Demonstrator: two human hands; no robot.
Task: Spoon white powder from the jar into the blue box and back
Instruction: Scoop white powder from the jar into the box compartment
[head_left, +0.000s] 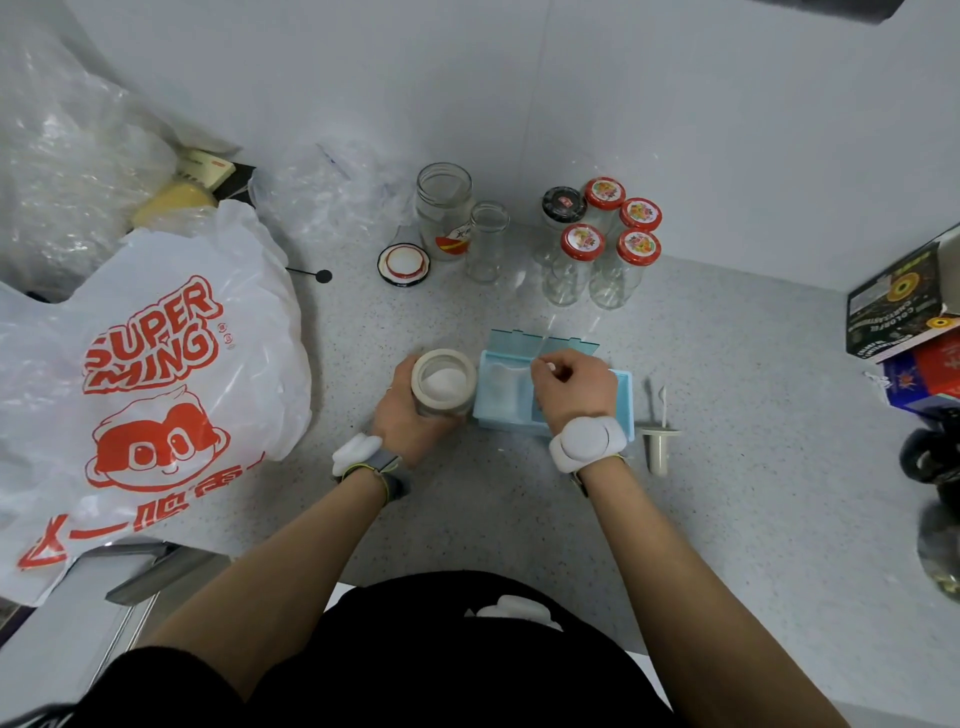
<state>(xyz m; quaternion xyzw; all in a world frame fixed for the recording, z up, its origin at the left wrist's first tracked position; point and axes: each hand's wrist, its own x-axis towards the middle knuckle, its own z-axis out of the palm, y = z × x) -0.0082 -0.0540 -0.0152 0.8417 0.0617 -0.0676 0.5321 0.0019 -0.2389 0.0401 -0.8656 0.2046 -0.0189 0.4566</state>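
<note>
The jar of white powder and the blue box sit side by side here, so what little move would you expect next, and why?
Probably the right hand carries its thin clear spoon sideways to the open jar, or dips again. It pinches the spoon over the blue box, which already holds white powder, while the left hand grips the jar. Whether the spoon is loaded I cannot tell.
</note>
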